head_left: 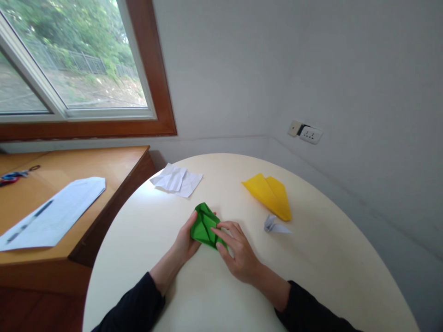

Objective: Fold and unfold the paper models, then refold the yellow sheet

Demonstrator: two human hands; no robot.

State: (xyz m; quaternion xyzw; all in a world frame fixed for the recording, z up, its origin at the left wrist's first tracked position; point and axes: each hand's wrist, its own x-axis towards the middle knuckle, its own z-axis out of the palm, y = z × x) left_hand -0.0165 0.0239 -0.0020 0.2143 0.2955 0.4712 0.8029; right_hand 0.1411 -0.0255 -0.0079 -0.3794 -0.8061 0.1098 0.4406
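Observation:
A folded green paper lies on the round cream table, partly creased into a pointed shape. My left hand cups its left edge from beneath, thumb along the side. My right hand presses its fingertips onto the paper's right part, flattening it against the table. Both sleeves are dark. To the right lies a yellow paper plane, and just below it a small pale grey folded paper figure.
A crumpled white sheet sits at the table's far edge. Left of the table a wooden desk carries a white printed sheet and scissors. A window is above it; a wall socket is at right.

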